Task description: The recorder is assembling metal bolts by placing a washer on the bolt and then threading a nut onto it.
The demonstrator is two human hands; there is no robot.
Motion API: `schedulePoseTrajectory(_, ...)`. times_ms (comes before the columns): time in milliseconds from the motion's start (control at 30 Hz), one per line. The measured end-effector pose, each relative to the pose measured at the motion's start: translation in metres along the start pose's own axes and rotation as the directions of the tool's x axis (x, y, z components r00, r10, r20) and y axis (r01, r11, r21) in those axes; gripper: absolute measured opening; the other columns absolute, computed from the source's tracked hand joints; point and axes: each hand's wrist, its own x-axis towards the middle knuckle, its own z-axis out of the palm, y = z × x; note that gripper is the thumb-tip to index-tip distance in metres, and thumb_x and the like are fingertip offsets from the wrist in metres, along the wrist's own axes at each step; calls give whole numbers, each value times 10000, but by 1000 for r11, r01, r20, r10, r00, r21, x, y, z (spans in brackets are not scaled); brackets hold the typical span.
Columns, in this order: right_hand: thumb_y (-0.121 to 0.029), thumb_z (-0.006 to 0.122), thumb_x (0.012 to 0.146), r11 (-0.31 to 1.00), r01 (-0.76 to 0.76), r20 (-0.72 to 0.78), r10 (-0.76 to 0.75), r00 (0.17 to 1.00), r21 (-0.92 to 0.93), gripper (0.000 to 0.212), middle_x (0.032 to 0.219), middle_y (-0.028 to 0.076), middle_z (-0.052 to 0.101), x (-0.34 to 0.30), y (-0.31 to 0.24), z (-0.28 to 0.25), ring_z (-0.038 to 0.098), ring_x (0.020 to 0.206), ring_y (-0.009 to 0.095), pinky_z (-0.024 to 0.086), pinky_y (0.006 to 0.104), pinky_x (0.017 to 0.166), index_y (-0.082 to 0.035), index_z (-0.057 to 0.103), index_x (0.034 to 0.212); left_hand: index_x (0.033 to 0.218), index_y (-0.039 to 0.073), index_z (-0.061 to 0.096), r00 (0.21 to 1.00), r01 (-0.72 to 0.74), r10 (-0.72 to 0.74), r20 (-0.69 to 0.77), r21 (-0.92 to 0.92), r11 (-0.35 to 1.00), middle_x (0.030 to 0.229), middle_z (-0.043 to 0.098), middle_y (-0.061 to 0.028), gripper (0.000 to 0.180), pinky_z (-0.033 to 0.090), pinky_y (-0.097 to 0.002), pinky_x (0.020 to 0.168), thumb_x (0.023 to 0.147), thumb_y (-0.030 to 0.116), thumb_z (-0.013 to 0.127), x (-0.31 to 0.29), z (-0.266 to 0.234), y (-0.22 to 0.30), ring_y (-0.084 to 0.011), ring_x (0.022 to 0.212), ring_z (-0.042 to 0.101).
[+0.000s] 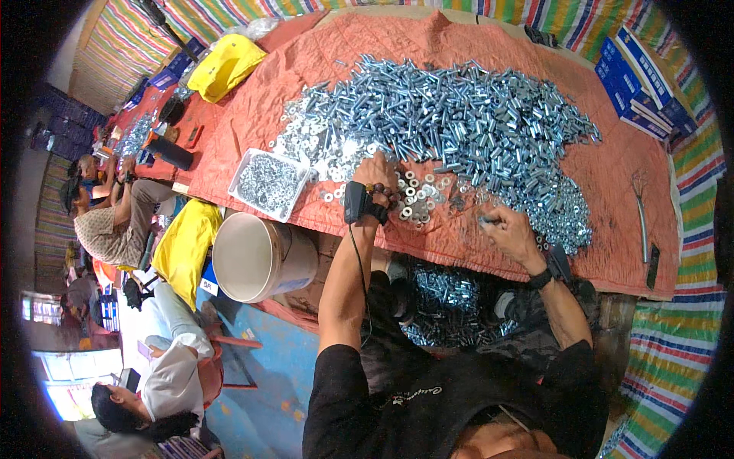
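My left hand (375,177), with a strapped device and beads at the wrist, reaches onto a spread of flat washers (313,145). Its fingers are curled together, and whatever they grip is hidden. Closer to the table's front edge, my right hand (511,234) pinches a small bluish metal part (487,219), whose exact kind is too small to make out. Beyond both hands lies a big heap of metal bolts and sleeves (466,115). Loose hex nuts (558,214) are piled to the right of my right hand. Larger washers (413,203) lie between the hands.
A white tray (269,186) of small rings sits left of my left hand. Below it stands a white bucket (252,260). Blue boxes (638,84) and a metal tool (641,214) are at the right; yellow cloth (225,67) lies far left. Other people sit at the left.
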Motion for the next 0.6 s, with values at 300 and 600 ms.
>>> schedulePoseTrajectory(300,-124,613,865,957,-152,-22,162,987,248,170,775,32,646,-7,10,-8,593,611,84,486,231,555,7,639,972,852,-9,612,969,248,-246,33,-170,954,835,648,-233,335,500,-426,681,699,272,712,-6,-14,2,-383,798,639)
schedulePoseTrajectory(600,-256,589,925,945,47,-129,-5,992,325,291,823,12,629,-21,-23,-21,550,687,70,474,225,632,13,652,1012,1116,-87,556,958,286,-9,288,-946,150,899,636,-126,309,572,-323,673,852,68,601,-84,-41,46,-192,767,638)
